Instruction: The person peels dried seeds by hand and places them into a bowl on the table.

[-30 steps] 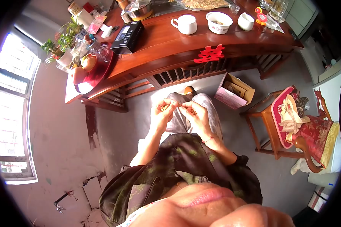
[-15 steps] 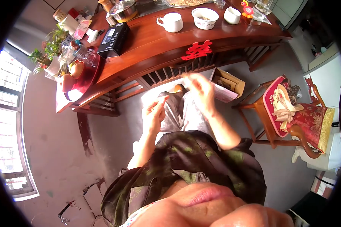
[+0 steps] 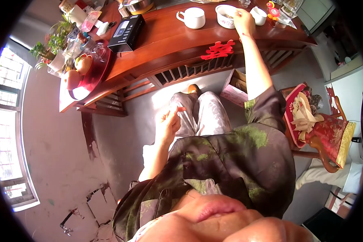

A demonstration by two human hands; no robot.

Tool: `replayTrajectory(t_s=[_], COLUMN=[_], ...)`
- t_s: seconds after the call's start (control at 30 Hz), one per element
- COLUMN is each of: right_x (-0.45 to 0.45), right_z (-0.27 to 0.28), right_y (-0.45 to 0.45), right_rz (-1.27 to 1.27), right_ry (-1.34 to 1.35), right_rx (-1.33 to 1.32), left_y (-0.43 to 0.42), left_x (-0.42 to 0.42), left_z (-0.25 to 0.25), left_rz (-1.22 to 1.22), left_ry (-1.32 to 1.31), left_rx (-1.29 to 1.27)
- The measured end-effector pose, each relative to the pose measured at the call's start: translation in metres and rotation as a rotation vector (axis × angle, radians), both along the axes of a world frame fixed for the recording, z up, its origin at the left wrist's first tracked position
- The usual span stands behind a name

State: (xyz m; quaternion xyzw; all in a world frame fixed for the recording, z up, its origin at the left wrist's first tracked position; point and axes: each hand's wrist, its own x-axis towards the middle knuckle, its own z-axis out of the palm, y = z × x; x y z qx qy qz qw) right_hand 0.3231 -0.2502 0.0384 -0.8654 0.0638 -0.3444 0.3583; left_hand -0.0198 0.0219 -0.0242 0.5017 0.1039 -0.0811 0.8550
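Observation:
My right hand (image 3: pixel 245 23) reaches across the table to a white bowl (image 3: pixel 224 22) with small bits inside. Its fingers are bunched together at the bowl's right rim, and whatever they pinch, if anything, is hidden. Just right of this hand stands a small white pitcher (image 3: pixel 259 17). My left hand (image 3: pixel 168 124) hovers over my lap, its fingers curled and the thumb and forefinger pressed together. Anything between them is too small to name. Left of the bowl is a white mug (image 3: pixel 195 19).
The red-brown table (image 3: pixel 161 44) carries a black box (image 3: pixel 127 33), a round red tray (image 3: pixel 105 66) with fruit, and a toy duck (image 3: pixel 273 11). A red paper cutout (image 3: pixel 218 50) hangs at its front edge. Beneath stands a cardboard box (image 3: pixel 234 89); a cushioned chair (image 3: pixel 296 139) is at right.
My right hand has moved from above my lap up and forward to the white bowl. My left hand has stayed over my lap, fingers still curled. The view has shifted slightly.

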Motion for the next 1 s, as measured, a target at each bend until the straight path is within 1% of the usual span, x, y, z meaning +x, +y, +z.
replayTrajectory(t_s=[0.03,0.1,0.17,0.23,0.3,0.37,0.4,0.43,0.5,0.57,0.63,0.67,0.77,0.87,0.93,1.0], right_x=[-0.006,-0.028,-0.066,-0.109,-0.145,-0.19,-0.205,-0.22,-0.243,-0.261,-0.275,-0.28,-0.29,-0.295,-0.297,-0.297], right_z=[-0.003,-0.01,-0.016,-0.027,-0.058,-0.057,-0.068,-0.065,-0.064,-0.057,-0.048,-0.046,-0.039,-0.037,-0.039,-0.045], right_y=[0.003,0.01,0.012,0.026,0.043,0.069,0.075,0.083,0.095,0.102,0.106,0.107,0.11,0.113,0.114,0.115], right_rz=[0.015,0.389,0.677,0.972,1.177,0.85,0.912,0.835,0.802,0.784,0.788,0.804,0.829,0.875,0.897,0.937], right_ry=[-0.114,-0.13,0.194,0.45,0.561,0.547,0.51,0.502,0.557,0.607,0.631,0.65,0.65,0.65,0.653,0.687], right_rx=[0.004,0.614,1.183,1.659,2.047,2.169,2.292,2.31,2.268,2.238,2.093,2.061,2.032,2.046,2.069,2.112], left_y=[0.001,0.003,0.003,0.001,-0.002,-0.004,-0.005,-0.006,-0.007,-0.007,-0.006,-0.008,-0.01,-0.011,-0.012,-0.016], left_x=[0.0,0.002,0.006,0.01,0.012,0.012,0.012,0.012,0.008,0.007,0.005,0.005,0.007,0.005,0.007,0.009], left_z=[-0.001,-0.004,-0.006,-0.006,0.0,0.004,0.005,0.007,0.009,0.012,0.014,0.015,0.014,0.013,0.01,0.009], left_rz=[0.003,0.009,0.019,0.029,0.029,0.033,0.046,0.061,0.089,0.101,0.112,0.138,0.167,0.139,0.083,0.066], left_ry=[0.0,-0.004,0.002,0.018,0.011,0.006,0.026,0.0,-0.013,-0.103,-0.119,-0.128,-0.172,-0.174,-0.235,-0.282], left_rx=[0.004,0.006,-0.019,-0.058,-0.056,-0.051,-0.043,0.004,0.058,0.18,0.211,0.24,0.268,0.257,0.39,0.428])
